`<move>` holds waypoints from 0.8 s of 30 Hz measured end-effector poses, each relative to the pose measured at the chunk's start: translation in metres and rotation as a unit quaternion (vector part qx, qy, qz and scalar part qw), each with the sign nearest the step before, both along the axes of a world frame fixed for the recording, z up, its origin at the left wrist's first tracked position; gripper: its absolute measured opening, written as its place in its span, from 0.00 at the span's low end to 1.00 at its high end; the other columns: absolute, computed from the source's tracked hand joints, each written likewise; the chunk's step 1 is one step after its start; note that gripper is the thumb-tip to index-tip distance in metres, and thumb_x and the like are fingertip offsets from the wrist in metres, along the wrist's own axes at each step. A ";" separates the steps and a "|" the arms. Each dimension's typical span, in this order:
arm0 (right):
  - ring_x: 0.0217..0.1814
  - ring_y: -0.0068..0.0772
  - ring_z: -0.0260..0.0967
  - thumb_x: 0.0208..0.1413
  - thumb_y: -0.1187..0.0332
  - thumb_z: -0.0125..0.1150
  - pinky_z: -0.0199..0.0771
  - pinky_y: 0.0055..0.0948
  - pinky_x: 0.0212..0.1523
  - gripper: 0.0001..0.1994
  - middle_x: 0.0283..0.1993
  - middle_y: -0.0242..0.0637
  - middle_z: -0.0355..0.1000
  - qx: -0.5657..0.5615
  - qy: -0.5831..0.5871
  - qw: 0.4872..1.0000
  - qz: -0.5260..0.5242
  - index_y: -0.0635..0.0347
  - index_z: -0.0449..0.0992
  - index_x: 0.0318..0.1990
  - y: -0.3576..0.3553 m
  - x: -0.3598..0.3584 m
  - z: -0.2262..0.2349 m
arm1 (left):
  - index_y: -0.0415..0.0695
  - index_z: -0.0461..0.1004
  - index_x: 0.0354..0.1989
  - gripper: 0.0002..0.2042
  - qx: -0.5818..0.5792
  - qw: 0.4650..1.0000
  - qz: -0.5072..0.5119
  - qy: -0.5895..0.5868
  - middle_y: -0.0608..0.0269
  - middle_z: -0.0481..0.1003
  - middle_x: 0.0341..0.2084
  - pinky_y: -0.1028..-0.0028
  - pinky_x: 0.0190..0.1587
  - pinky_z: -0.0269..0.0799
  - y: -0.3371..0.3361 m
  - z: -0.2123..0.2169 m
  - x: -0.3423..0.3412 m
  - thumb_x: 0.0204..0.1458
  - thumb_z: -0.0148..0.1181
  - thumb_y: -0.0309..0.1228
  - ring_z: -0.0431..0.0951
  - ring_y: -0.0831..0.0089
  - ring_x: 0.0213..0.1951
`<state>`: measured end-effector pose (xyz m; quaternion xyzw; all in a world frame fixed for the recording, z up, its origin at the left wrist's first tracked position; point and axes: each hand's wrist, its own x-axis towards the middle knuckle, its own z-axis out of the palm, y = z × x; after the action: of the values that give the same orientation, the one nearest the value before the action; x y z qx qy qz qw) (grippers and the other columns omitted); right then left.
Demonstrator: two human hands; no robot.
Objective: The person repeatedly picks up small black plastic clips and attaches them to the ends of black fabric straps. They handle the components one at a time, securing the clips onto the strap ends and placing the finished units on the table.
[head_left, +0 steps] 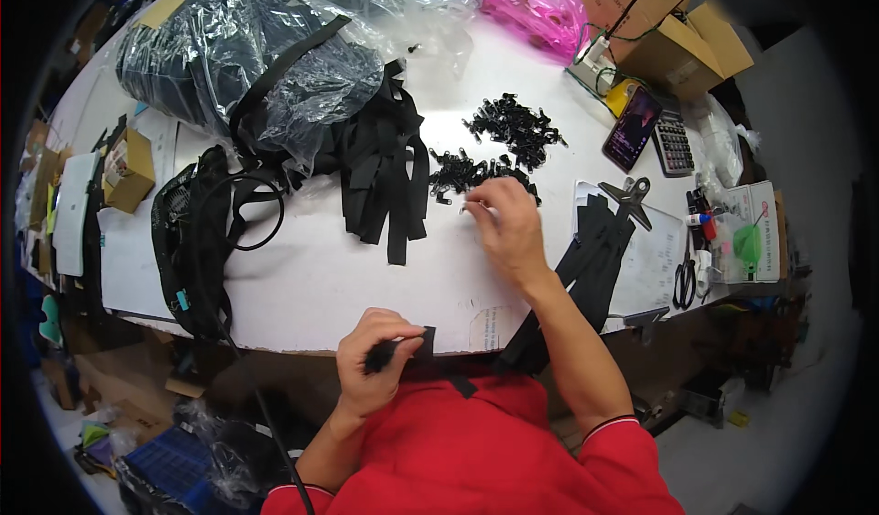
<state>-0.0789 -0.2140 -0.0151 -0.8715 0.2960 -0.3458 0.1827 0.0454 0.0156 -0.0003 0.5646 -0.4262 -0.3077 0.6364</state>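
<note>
Near the table's front edge, my left hand (371, 355) is closed around a black fabric strap (427, 341), whose short end sticks out past the thumb. My right hand (509, 227) reaches over the table with its fingers pinched together, at the near edge of a pile of small black clips (458, 172). Something tiny shows at those fingertips, too small and blurred to name. A second pile of the same black clips (517, 129) lies just beyond. Cut black straps (375, 172) hang in a bunch left of the piles, and more black straps (586, 268) lie beneath my right forearm.
A large plastic-wrapped black bundle (247, 62) fills the far left. At right are a clipboard (645, 268) with a big metal clip (630, 202), scissors (685, 281), a phone (632, 129), a calculator (674, 144) and a cardboard box (682, 53). A black cable (247, 378) crosses the left side.
</note>
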 end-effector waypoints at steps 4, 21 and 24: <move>0.37 0.16 0.68 0.63 0.73 0.60 0.67 0.19 0.41 0.03 0.37 0.29 0.75 0.471 -0.148 0.869 0.030 0.62 0.77 0.41 0.033 -0.030 0.022 | 0.35 0.80 0.39 0.06 0.059 0.996 -0.038 0.060 0.59 0.78 0.34 0.77 0.39 0.72 -0.002 0.000 -0.010 0.53 0.64 0.16 0.76 0.74 0.35; 0.39 0.20 0.73 0.55 0.77 0.70 0.73 0.19 0.40 0.12 0.42 0.35 0.77 0.556 -0.170 0.809 0.084 0.66 0.80 0.47 0.109 -0.102 0.027 | 0.37 0.77 0.42 0.08 0.101 0.988 -0.101 0.063 0.62 0.81 0.34 0.82 0.38 0.75 -0.022 0.012 -0.043 0.55 0.66 0.20 0.79 0.82 0.33; 0.37 0.20 0.72 0.52 0.77 0.72 0.71 0.20 0.36 0.11 0.39 0.35 0.76 0.445 -0.126 0.882 0.091 0.63 0.82 0.44 0.107 -0.104 0.027 | 0.36 0.76 0.43 0.08 0.087 0.990 -0.104 0.048 0.59 0.82 0.34 0.80 0.40 0.76 -0.024 0.011 -0.045 0.55 0.66 0.20 0.81 0.79 0.35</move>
<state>-0.1827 -0.1074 0.0117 -0.6706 0.3129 -0.2661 0.6177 0.0003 -0.0080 0.0107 0.5550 -0.4230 -0.4349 0.5692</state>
